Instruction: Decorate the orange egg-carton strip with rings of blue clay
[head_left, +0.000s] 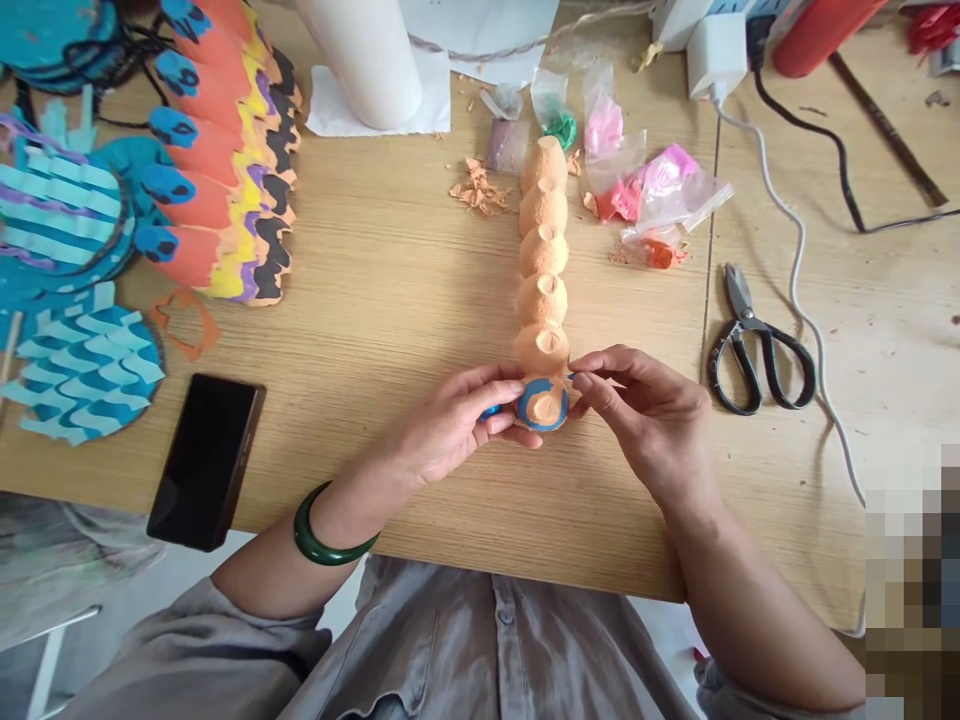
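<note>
A peach-coloured strip of bumps [543, 255], like a row of egg-carton cups, lies lengthwise away from me. On its nearest bump a blue clay ring [531, 399] curves around the peach middle and is broken at the upper right. My left hand [457, 415] is closed about the left side of that near end, thumb on top, fingers underneath. A shiny blue lump [490, 412] shows between its fingers. At the other side my right hand [645, 410] pinches a small piece of blue clay [573, 376] against the bump's edge.
Clay bags [667, 175] and peach scraps [480, 190] lie around the strip's far end. Scissors [746, 340] and a white cable [799, 240] are on the right. A phone [206, 460], painted strips [217, 170] and blue scaly discs [90, 370] sit left; a white roll [367, 60] stands behind.
</note>
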